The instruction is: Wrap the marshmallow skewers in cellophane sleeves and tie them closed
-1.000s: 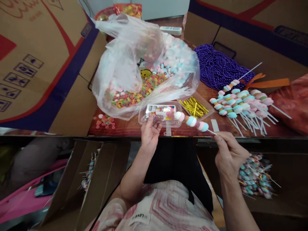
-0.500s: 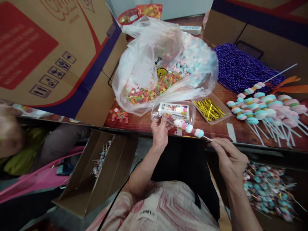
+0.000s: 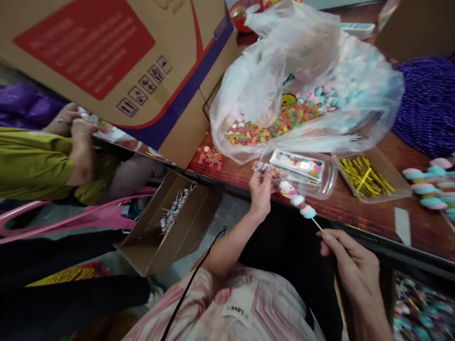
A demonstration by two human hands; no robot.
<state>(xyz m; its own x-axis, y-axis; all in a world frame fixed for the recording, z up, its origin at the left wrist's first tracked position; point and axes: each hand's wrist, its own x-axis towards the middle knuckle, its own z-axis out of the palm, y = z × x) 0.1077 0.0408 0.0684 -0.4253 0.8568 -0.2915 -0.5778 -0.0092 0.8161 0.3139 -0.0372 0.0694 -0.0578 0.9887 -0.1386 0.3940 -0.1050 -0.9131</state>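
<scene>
My right hand (image 3: 350, 258) pinches the thin white stick of a candy skewer (image 3: 306, 211) threaded with pink and pale-blue pieces. The upper end of the skewer is inside a small clear printed wrapper (image 3: 288, 190). Closed fingers of my left hand (image 3: 261, 192) grip the wrapper's far end, over the table's front edge. Just beyond them, a clear plastic tray (image 3: 330, 177) holds a stack of flat printed wrappers (image 3: 297, 166). To its right is a shallow tray (image 3: 403, 189) of gold twist ties (image 3: 366, 177).
A large clear bag (image 3: 309, 28) of ring candies and marshmallows lies behind the trays. Loose rings (image 3: 210, 157) lie left. A tall carton (image 3: 185, 128) blocks the left side. Finished skewers (image 3: 430, 189) and purple cord (image 3: 423, 104) are right. A co-worker's hands (image 3: 76, 121) are far left.
The view has swung left, so the table things sit further right and a co-worker's arms show more. Both my hands keep their hold on wrapper and stick; the skewer tilts more steeply in view.
</scene>
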